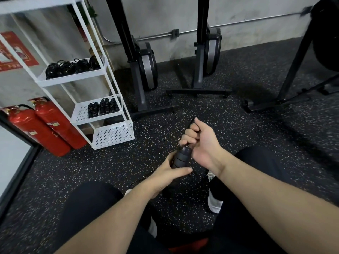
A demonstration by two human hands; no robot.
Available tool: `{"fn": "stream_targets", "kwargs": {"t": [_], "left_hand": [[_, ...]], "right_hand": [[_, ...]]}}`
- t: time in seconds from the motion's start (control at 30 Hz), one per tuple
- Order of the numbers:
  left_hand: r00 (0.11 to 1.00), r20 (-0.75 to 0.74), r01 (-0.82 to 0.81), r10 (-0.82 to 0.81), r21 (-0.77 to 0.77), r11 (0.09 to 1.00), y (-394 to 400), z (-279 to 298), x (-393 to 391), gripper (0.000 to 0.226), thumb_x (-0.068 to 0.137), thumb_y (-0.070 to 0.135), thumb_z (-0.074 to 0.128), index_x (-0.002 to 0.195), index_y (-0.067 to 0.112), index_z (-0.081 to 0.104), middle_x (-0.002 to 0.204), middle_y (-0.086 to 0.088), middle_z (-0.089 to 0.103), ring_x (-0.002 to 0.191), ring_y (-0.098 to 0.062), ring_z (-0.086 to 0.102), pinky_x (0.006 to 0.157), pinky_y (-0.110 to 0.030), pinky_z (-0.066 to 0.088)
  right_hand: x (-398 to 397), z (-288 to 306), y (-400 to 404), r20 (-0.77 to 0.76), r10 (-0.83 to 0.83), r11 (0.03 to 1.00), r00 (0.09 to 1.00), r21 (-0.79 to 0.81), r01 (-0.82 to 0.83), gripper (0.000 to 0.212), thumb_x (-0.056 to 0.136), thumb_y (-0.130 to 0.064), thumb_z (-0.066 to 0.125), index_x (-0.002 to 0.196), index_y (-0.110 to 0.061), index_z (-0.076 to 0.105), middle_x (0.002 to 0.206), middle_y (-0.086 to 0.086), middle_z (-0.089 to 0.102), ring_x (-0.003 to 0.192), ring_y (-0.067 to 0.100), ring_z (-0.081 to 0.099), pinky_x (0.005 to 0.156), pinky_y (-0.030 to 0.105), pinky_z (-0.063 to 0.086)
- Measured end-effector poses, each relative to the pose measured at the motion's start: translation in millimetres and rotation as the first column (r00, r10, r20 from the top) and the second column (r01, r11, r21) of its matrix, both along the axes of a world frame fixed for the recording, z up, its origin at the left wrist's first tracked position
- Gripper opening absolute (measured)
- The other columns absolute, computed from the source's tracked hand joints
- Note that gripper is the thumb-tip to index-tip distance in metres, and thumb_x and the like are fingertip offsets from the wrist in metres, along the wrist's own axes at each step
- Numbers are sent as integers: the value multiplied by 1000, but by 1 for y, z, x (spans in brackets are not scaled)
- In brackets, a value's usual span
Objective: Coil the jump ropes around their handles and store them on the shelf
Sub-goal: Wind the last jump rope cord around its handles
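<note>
Left hand [171, 172] grips the jump rope handles [180, 157], rope partly coiled; right hand [199, 142] is fisted around the rope [190, 124] above. Shelf [113, 133] well apart, left.

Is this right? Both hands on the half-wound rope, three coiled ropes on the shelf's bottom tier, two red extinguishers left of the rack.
One error: the head view shows the three coiled ropes on the second tier from the bottom; the bottom tier holds none. Left hand and right hand do grip the half-wound rope, and two red extinguishers stand left of the rack.
</note>
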State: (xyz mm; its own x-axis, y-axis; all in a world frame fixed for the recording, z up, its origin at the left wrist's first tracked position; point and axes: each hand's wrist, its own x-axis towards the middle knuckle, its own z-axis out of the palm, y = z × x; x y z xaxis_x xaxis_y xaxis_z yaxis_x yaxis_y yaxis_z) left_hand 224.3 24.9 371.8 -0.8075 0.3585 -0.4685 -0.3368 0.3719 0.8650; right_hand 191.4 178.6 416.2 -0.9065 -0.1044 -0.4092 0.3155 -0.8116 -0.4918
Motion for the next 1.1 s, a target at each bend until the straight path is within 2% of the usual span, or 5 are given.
{"fn": "stream_targets", "kwargs": {"t": [0.4, 0.6, 0.83, 0.97, 1.1], "left_hand": [[996, -80, 19, -38, -224, 974, -9, -24, -10, 20, 90, 40, 70, 108, 36, 61, 75, 8, 62, 63, -11, 55, 62, -27, 45], [997, -38, -67, 62, -121, 990, -21, -23, -20, 12, 93, 29, 70, 104, 26, 67, 74, 3, 61, 69, -15, 55, 61, -30, 47], [995, 41, 91, -87, -114, 989, -33, -16, -26, 20, 86, 26, 71, 105, 20, 71, 84, 1, 68, 79, -17, 59, 69, -34, 47], [981, 53, 188, -184, -83, 979, -39, -8, -28, 28, 81, 23, 73, 107, 15, 70, 85, -4, 66, 77, -15, 58, 63, -34, 48], [989, 88, 113, -116, 42, 993, -45, -8, -29, 20, 93, 10, 72, 111, 17, 66, 75, 1, 66, 64, -11, 57, 55, -31, 45]], "right_hand": [[-16, -35, 30, 198, -27, 919, 980, 391, -53, 40, 107, -43, 42, 83, -17, 63, 91, 5, 75, 90, 23, 66, 82, 37, 50], [-14, -46, 49, 393, 103, 394, 914, 827, -401, 57, 96, -64, 51, 110, -11, 63, 87, 3, 67, 72, 20, 58, 64, 32, 46], [-28, -59, 44, -105, 343, -179, 933, 968, 175, 36, 105, -54, 35, 134, -45, 54, 152, -10, 42, 144, 19, 29, 121, 50, 22], [-26, -57, 39, 2, 556, -175, 831, 978, 114, 49, 107, -54, 19, 105, -47, 68, 158, -17, 37, 152, 6, 14, 125, 48, -6], [-18, -46, 37, 159, 515, -59, 842, 987, -150, 68, 104, -63, 19, 104, -24, 74, 111, -1, 73, 118, 4, 49, 118, 37, 25]]}}
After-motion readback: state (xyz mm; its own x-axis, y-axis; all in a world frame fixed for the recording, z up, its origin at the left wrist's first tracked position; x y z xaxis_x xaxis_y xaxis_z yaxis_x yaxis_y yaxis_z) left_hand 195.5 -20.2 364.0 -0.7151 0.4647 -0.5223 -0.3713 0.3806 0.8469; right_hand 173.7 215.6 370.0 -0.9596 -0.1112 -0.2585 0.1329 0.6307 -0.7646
